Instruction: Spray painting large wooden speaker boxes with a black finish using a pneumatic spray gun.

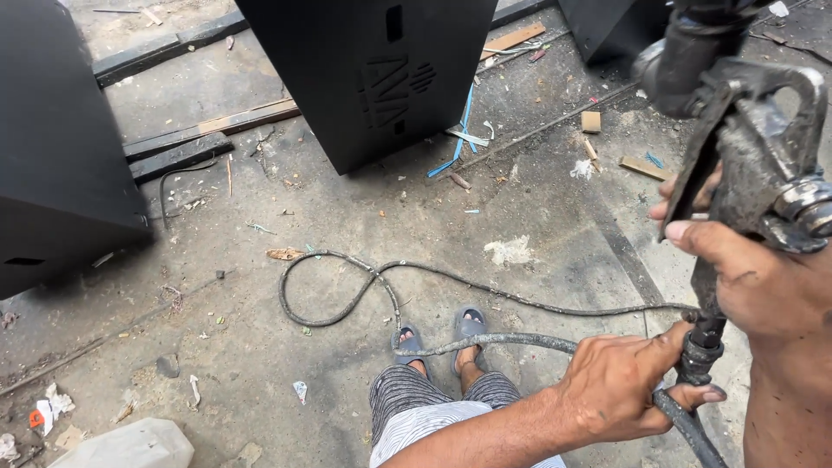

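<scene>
**Spray gun held upright, hose joint just below it**

While the right hand (763,277) is closed around the grip of the spray gun (750,147), the left hand (620,386) is closed on the hose (511,342) just where it meets the fitting (700,351) under the gun. Both hands are grasping; neither is released.

The relation that matters is vertical. The gun stands nearly upright at the right edge of the view, with its long axis running from the dark nozzle part at the top down through the handle to the fitting. The fitting is directly below the right hand and touches the left thumb and the left fingers (693,394), which wrap it from the left side. So the left hand is the nearer one to the joint, and the right hand sits above it on the same axis.

From the fitting the hose changes direction. One thick part goes down and to the right, out of the picture. The other part runs to the left, almost level, passes over the sandalled feet (442,334), and then lies in a loose loop on the concrete floor (260,347).

Far from the hands, black cabinets (373,69) stand on the floor, with wood scraps (646,167) and paper bits around them.
</scene>
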